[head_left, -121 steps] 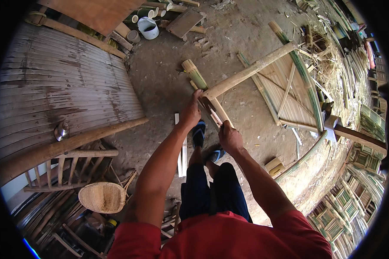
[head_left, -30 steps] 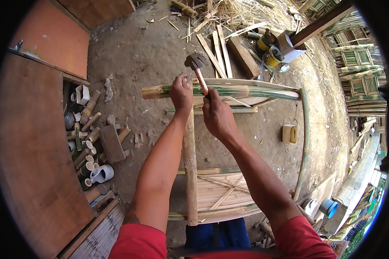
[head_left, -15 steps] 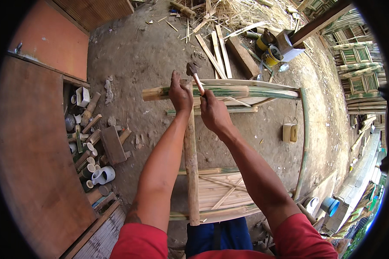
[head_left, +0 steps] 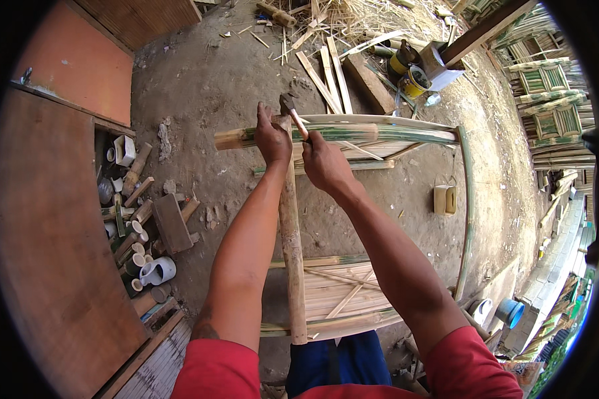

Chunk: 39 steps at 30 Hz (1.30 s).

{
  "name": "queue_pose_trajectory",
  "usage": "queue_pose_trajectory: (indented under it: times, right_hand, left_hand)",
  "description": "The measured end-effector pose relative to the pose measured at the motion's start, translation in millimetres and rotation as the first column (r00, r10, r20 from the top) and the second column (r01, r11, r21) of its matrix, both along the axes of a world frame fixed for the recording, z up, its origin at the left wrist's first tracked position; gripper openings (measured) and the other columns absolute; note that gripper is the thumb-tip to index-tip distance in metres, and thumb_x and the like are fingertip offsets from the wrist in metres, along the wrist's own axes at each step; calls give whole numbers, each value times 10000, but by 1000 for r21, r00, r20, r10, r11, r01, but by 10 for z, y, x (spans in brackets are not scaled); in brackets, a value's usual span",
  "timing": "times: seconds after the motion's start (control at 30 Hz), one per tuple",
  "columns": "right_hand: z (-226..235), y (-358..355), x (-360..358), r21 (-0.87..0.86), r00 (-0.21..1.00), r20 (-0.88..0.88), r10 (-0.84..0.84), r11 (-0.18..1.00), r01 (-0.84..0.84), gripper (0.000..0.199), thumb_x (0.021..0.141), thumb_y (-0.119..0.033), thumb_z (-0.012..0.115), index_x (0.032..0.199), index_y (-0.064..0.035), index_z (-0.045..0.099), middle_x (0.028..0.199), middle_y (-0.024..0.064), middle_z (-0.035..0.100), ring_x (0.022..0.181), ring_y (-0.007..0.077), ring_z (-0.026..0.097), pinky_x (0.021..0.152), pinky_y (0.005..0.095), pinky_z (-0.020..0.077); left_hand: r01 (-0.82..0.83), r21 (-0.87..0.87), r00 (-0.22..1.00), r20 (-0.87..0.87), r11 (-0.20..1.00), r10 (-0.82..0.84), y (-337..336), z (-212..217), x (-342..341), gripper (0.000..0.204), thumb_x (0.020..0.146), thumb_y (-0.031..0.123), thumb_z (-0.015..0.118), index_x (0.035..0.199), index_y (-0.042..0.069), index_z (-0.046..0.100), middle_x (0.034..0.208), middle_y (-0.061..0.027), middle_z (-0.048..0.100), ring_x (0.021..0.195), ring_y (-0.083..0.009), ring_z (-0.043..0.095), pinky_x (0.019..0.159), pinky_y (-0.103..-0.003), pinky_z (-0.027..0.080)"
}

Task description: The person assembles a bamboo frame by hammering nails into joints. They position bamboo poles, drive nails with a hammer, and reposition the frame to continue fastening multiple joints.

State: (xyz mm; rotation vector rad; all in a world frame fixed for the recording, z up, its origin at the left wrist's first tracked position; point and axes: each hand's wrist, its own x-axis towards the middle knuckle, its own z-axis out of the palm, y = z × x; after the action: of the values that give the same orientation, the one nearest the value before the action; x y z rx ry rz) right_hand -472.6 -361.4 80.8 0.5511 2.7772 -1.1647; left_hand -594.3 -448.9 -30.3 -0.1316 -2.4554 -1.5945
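Observation:
A bamboo frame stands on the dirt ground in front of me, with a green-brown top pole (head_left: 379, 133) lying crosswise and an upright pole (head_left: 291, 246) running down toward my legs. My left hand (head_left: 271, 136) grips the joint where the two poles meet. My right hand (head_left: 323, 163) is closed on the wooden handle of a hammer (head_left: 293, 114), whose dark metal head sits just above the top pole beside my left fingers. A woven bamboo panel (head_left: 343, 292) fills the lower part of the frame.
Bamboo offcuts, cups and a wood block (head_left: 172, 223) lie in a pile at the left by a brown board (head_left: 46, 253). Planks (head_left: 326, 76), straw and paint cans (head_left: 412, 76) lie beyond the frame. A small yellow block (head_left: 444, 198) sits at the right.
Four seconds ago I faced a different part of the yard. In the last second the hammer head has come down from well above the top pole to just over it.

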Motion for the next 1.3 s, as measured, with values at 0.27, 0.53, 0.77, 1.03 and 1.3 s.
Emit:
queue_pose_trajectory:
  times: [0.27, 0.53, 0.77, 1.03, 1.3]
  right_hand:
    - [225, -31, 77, -53, 999, -47, -25, 998, 23, 271, 1030, -244, 462, 1193, -37, 528, 911, 320, 671, 882, 525, 634, 778, 599, 474]
    - [-35, 430, 2361, -606, 898, 270, -347, 664, 438, 369, 943, -232, 696, 1256, -49, 627, 681, 65, 627, 621, 183, 652, 585, 357, 524]
    - [206, 1628, 4177, -4, 736, 293, -610, 769, 639, 356, 892, -299, 706, 1132, -37, 730, 825, 182, 717, 767, 309, 710, 736, 415, 535]
    - [-13, 2892, 4702, 245, 674, -47, -737, 646, 723, 374, 897, -306, 722, 1123, -13, 668, 941, 237, 700, 901, 435, 666, 802, 503, 503]
    - [-461, 3810, 4797, -255, 628, 163, -761, 583, 772, 511, 912, -393, 732, 1229, 5, 678, 947, 152, 724, 851, 271, 687, 784, 404, 524]
  left_hand:
    - [-16, -103, 1000, 4, 995, 16, -153, -2, 345, 625, 910, -87, 428, 1523, -60, 308, 1457, -314, 493, 1349, -448, 495, 1117, -487, 410]
    - [376, -451, 906, -2, 809, -423, -529, 414, 2394, 475, 920, 49, 566, 1392, 33, 527, 1437, -176, 533, 1359, -382, 490, 1144, -464, 396]
    - [826, -13, 498, 485, 563, -719, 24, 825, 4268, 395, 934, 150, 597, 1315, 48, 598, 1326, -199, 618, 1221, -396, 590, 1040, -447, 476]
    - [937, -38, 303, 585, 348, -752, 892, 1220, 4797, 382, 945, 222, 572, 1280, 44, 622, 1216, -254, 664, 1136, -435, 624, 1000, -480, 489]
    - [860, 74, 339, 657, 505, -674, 2003, 1203, 5308, 411, 964, 240, 613, 1315, 24, 623, 1199, -218, 712, 1125, -331, 697, 977, -398, 526]
